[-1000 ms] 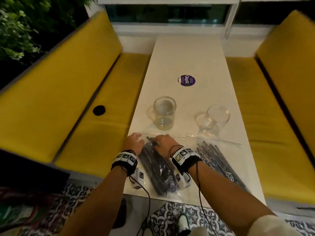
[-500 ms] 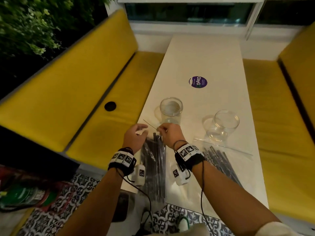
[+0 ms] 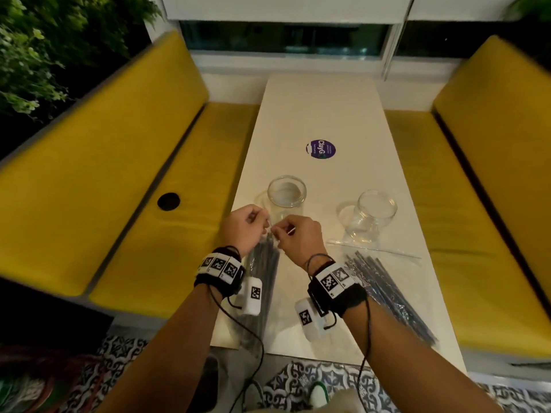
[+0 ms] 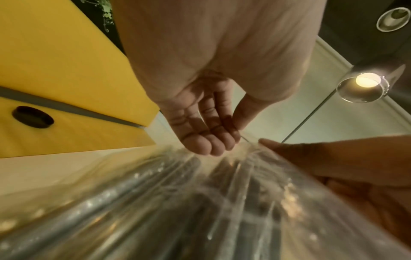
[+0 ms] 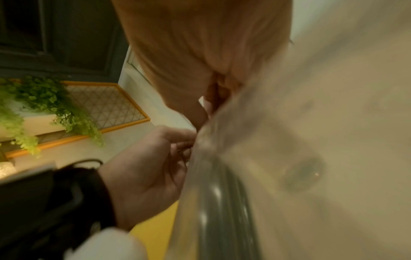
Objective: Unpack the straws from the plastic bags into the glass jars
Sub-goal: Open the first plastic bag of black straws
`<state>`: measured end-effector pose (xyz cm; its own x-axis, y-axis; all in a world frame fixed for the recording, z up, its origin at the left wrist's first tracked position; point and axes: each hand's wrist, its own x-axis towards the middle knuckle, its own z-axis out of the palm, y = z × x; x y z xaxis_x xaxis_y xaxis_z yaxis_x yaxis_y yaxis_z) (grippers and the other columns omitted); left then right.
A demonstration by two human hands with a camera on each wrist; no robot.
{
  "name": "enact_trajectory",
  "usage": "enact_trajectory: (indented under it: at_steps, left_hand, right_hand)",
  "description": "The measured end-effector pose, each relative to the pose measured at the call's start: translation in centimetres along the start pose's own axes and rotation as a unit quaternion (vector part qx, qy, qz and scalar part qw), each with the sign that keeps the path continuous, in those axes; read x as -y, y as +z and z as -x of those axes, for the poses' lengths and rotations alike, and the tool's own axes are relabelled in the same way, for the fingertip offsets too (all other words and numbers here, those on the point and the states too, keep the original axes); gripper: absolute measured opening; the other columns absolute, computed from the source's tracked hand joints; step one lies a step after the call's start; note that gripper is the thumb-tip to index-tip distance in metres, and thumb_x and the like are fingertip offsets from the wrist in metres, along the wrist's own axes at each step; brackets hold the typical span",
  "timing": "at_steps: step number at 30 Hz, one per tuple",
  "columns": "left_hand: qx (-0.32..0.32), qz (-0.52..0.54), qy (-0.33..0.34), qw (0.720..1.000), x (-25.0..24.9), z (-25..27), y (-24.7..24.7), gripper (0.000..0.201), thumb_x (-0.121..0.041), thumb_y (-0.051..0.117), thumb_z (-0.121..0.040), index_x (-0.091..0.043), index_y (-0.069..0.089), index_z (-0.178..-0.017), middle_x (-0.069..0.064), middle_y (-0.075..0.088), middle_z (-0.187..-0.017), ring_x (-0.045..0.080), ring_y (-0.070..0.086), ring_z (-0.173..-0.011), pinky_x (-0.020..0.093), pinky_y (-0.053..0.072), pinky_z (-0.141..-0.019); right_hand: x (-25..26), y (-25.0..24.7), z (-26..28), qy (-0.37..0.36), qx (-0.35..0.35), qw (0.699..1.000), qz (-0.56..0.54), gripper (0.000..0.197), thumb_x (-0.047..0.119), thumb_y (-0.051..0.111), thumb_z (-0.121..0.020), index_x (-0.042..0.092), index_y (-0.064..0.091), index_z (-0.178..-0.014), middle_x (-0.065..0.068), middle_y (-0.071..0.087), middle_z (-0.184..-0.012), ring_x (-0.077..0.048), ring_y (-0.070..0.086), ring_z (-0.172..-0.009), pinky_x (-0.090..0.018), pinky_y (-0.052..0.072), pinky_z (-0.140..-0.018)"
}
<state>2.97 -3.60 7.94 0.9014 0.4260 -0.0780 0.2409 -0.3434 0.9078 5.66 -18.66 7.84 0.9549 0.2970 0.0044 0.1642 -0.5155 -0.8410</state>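
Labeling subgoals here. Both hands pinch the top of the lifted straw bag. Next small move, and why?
Probably pull the two sides of the mouth apart to open it. The left hand and right hand each pinch the top edge of the plastic bag, its straws still inside, and the nearer glass jar stands empty just beyond.

Your left hand (image 3: 245, 226) and right hand (image 3: 299, 234) cover the mouth of the bag (image 3: 262, 281) in the head view, so you cannot tell whether its seal is parted. Your wrist cameras hide parts of the bag lower down, and its bottom end is lost in shadow past the table (image 3: 322, 114) edge. The straws (image 4: 155, 202) inside are a grey smear in the left wrist view; no count is possible. The right wrist view is blurred throughout: the bag's film veils the table and a jar (image 5: 303, 173) shows only as a dim ring. The small print on the purple sticker (image 3: 320, 149) is too small to read.
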Motion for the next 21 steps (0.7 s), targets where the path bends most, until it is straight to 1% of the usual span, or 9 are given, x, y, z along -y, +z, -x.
enact_trajectory:
  at_steps: [2,4,6,8,10,12,16,19,21]
  left_hand:
    - [0.028,0.003,0.022,0.999,0.0,0.2,-0.4,0.022,-0.019,0.065,-0.104,-0.021,0.073,-0.084,0.001,0.074,-0.077,0.018,0.071,-0.071,0.047,0.067,-0.07]
    - [0.064,0.012,0.048,0.997,-0.2,0.4,-0.7,0.02,-0.017,0.062,-0.106,-0.018,0.073,-0.089,0.002,0.072,-0.078,0.016,0.069,-0.069,0.039,0.065,-0.064]
    - [0.091,0.028,0.062,0.994,-0.6,0.8,-0.9,0.02,-0.016,0.06,-0.108,-0.015,0.073,-0.092,0.006,0.071,-0.079,0.015,0.067,-0.068,0.03,0.06,-0.06]
    - [0.101,0.041,0.068,0.992,-0.8,1.0,-1.3,0.02,-0.015,0.061,-0.107,-0.012,0.072,-0.091,0.009,0.071,-0.081,0.015,0.067,-0.069,0.027,0.059,-0.059]
    - [0.096,0.064,0.061,0.991,-1.1,1.1,-1.6,0.019,-0.013,0.063,-0.105,-0.009,0.072,-0.089,0.01,0.071,-0.08,0.017,0.067,-0.069,0.029,0.059,-0.06]
    - [0.091,0.088,0.055,0.99,-1.4,1.2,-1.8,0.018,-0.011,0.065,-0.103,-0.008,0.073,-0.087,0.008,0.071,-0.076,0.019,0.066,-0.069,0.031,0.059,-0.061]
    - [0.095,0.104,0.052,0.989,-1.8,1.2,-1.8,0.021,-0.006,0.064,-0.101,-0.01,0.073,-0.083,0.005,0.068,-0.072,0.018,0.064,-0.066,0.029,0.055,-0.061]
    - [0.09,0.085,0.054,0.991,-2.2,1.3,-2.0,0.02,-0.008,0.066,-0.101,-0.013,0.072,-0.082,0.004,0.068,-0.072,0.014,0.063,-0.065,0.025,0.054,-0.059]
    - [0.059,0.057,0.065,0.995,-2.3,1.2,-2.3,0.021,-0.009,0.066,-0.099,-0.015,0.07,-0.079,0.002,0.066,-0.071,0.013,0.062,-0.065,0.022,0.053,-0.059]
  right_hand:
    - [1.0,-0.7,-0.2,0.041,0.045,0.998,-0.031,0.03,0.041,0.066,-0.096,0.011,0.07,-0.094,-0.008,0.076,-0.085,-0.029,0.076,-0.068,-0.047,0.066,-0.065]
    - [2.1,-1.5,-0.5,0.065,0.07,0.995,-0.039,0.035,0.046,0.057,-0.101,0.011,0.062,-0.102,-0.011,0.075,-0.086,-0.031,0.076,-0.069,-0.045,0.065,-0.065]
    - [2.7,-2.1,-0.9,0.028,0.057,0.998,0.008,0.027,0.04,0.054,-0.104,0.014,0.059,-0.102,-0.009,0.072,-0.081,-0.029,0.068,-0.071,-0.037,0.055,-0.07]
    - [2.9,-2.1,-1.0,0.003,0.041,0.999,0.024,0.019,0.032,0.053,-0.105,0.016,0.06,-0.096,-0.009,0.068,-0.076,-0.028,0.06,-0.072,-0.033,0.045,-0.07]
    - [2.7,-1.7,-0.9,-0.008,0.015,1.0,0.003,0.02,0.026,0.054,-0.103,0.016,0.056,-0.086,-0.01,0.07,-0.074,-0.028,0.06,-0.07,-0.034,0.046,-0.07]
    - [2.7,-1.4,-0.5,-0.023,-0.03,0.999,-0.007,0.024,0.023,0.054,-0.102,0.012,0.056,-0.081,-0.011,0.07,-0.072,-0.029,0.061,-0.067,-0.037,0.05,-0.067]
    - [2.6,-0.9,0.0,-0.054,-0.079,0.995,-0.024,0.024,0.02,0.054,-0.102,0.006,0.059,-0.084,-0.011,0.068,-0.071,-0.032,0.064,-0.067,-0.048,0.056,-0.068]
    - [2.6,-1.0,0.1,-0.079,-0.086,0.993,-0.017,0.022,0.02,0.056,-0.103,0.005,0.059,-0.087,-0.011,0.067,-0.071,-0.032,0.064,-0.064,-0.049,0.057,-0.067]
    - [2.3,-1.5,0.0,-0.076,-0.109,0.991,-0.015,0.019,0.018,0.056,-0.103,0.006,0.058,-0.088,-0.011,0.067,-0.071,-0.032,0.064,-0.063,-0.049,0.057,-0.066]
